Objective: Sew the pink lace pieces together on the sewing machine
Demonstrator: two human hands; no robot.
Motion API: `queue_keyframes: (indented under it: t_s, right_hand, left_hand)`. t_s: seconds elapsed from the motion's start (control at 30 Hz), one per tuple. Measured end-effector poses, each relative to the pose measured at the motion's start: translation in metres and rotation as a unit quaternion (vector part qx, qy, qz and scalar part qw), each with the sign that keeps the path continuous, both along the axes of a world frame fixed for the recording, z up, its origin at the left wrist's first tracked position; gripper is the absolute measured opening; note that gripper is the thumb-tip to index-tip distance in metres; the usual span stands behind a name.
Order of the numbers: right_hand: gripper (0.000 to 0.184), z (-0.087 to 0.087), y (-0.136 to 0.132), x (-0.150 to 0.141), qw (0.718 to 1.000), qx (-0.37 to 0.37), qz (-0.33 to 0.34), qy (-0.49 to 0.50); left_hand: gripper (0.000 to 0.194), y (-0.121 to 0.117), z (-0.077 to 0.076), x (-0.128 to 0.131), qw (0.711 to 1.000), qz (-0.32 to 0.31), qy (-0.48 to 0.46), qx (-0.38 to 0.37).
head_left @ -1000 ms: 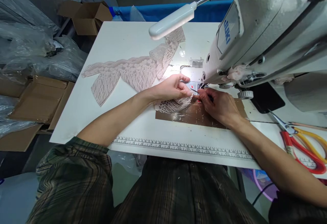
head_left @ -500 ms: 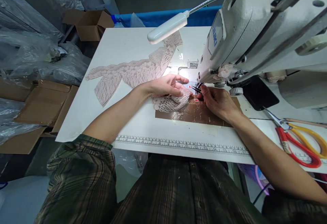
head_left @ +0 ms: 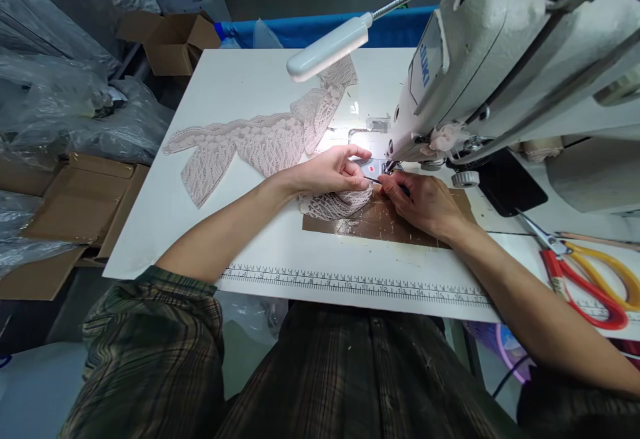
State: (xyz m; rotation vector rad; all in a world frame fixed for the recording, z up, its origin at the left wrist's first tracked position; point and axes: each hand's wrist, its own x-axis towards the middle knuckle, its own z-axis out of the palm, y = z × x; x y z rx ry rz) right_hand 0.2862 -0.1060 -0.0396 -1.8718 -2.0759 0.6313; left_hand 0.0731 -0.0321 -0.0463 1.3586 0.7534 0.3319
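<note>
My left hand [head_left: 340, 171] pinches the edge of a pale pink lace piece [head_left: 333, 205] between thumb and fingers, just left of the needle area. The lace bunches below that hand on a brown sheet. In my right hand [head_left: 423, 199] are dark, thin tweezers [head_left: 373, 179], their tips pointing left at the lace edge by my left thumb. The fingers largely hide the rest of the tweezers. Right behind both hands stands the presser foot [head_left: 389, 167] of a white sewing machine [head_left: 480, 45]. More pale lace [head_left: 260, 139] lies spread to the left on the table.
A lamp [head_left: 330, 49] on a bendable neck hangs over the table. Scissors with red and yellow handles [head_left: 585, 279] and a black phone-like slab [head_left: 510, 182] lie at right. A printed ruler [head_left: 350, 285] runs along the front edge. Cardboard boxes [head_left: 80, 199] stand at left.
My right hand has moved slightly left, bringing the tweezers to the lace edge; their prongs, apart before, now look closed together. My left hand keeps its pinch on the lace.
</note>
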Motion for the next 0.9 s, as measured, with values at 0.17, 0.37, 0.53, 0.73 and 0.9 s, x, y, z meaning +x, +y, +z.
queue_keyframes:
  t_s: [0.17, 0.37, 0.53, 0.73, 0.9]
  right_hand:
    - [0.055, 0.0008, 0.0019, 0.0032, 0.999, -0.019, 0.002, 0.038]
    - [0.049, 0.0035, 0.0006, 0.0, 1.0, -0.017, -0.001, 0.009]
    - [0.046, 0.0047, 0.0016, -0.0034, 1.0, -0.003, -0.005, -0.02]
    - [0.044, 0.0035, 0.0015, -0.0025, 1.0, 0.011, 0.01, -0.025]
    - [0.044, 0.0035, 0.0015, -0.0048, 0.999, 0.007, -0.002, -0.038]
  left_hand:
    - [0.074, -0.0024, -0.0039, 0.0022, 1.0, 0.016, -0.02, 0.016]
    - [0.068, -0.004, -0.0012, 0.0057, 0.999, 0.032, 0.004, 0.012]
    - [0.067, -0.0033, -0.0036, 0.0041, 0.999, 0.029, -0.002, 0.025]
    - [0.067, -0.0028, -0.0042, 0.0034, 1.0, 0.017, -0.008, 0.022]
    - [0.069, -0.004, -0.0046, 0.0034, 0.999, 0.019, -0.019, 0.032]
